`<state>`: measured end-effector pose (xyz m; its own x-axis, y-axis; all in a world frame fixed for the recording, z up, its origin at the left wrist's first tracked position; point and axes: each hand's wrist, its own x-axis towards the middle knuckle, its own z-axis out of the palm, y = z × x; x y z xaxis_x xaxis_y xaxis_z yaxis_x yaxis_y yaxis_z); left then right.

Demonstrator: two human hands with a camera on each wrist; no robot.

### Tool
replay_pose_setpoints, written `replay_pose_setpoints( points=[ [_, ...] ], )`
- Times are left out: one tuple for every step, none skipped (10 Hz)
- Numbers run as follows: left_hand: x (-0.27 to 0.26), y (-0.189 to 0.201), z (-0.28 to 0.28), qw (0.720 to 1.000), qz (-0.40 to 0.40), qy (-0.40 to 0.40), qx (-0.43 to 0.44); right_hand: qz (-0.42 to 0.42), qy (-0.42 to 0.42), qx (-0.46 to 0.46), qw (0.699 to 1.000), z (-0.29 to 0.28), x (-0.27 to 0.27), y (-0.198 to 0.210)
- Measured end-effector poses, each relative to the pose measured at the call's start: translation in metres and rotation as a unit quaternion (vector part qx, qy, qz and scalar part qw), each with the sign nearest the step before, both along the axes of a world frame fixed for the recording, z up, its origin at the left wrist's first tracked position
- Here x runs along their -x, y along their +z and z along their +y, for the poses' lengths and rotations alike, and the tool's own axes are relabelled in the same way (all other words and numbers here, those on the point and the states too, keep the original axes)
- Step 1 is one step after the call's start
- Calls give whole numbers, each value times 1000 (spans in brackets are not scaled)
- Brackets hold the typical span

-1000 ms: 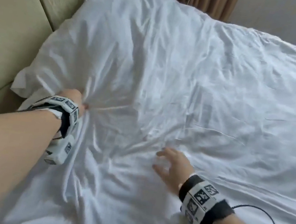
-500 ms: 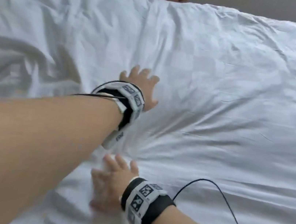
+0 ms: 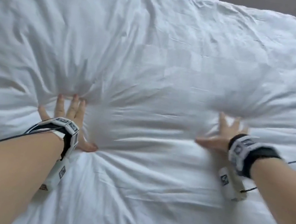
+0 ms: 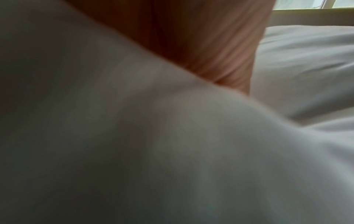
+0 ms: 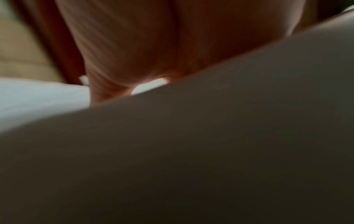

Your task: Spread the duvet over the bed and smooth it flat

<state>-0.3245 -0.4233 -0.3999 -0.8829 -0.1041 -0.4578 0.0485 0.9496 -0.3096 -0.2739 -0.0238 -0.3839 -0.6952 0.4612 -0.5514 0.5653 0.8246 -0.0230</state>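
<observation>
Duvet [image 3: 160,60] covers the bed beneath both palms. Left hand [image 3: 67,117] and right hand [image 3: 222,136] press flat, fingers spread wide, gripping nothing. Risk: filling bunches ahead of the fingertips, so uneven pressure could set new creases between them.

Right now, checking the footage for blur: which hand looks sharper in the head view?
The left hand: its fingers show crisp edges on the duvet, while the right hand is smeared.
</observation>
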Motion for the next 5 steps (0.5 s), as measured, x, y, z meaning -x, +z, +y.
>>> replay_pose_setpoints(
  points=[
    [6,0,3,1000,-12,10,6,9,138,55,989,-94,-2,-15],
    [6,2,8,1000,-3,12,2,13,262,81,962,-178,-15,-23],
    [-4,5,10,1000,1,8,3,28,315,110,942,-212,-35,-30],
    [-27,12,11,1000,-6,9,-3,28,324,146,934,-217,-65,-26],
    [-76,13,10,998,-48,23,-32,-4,306,184,934,-215,-112,-17]
  ],
)
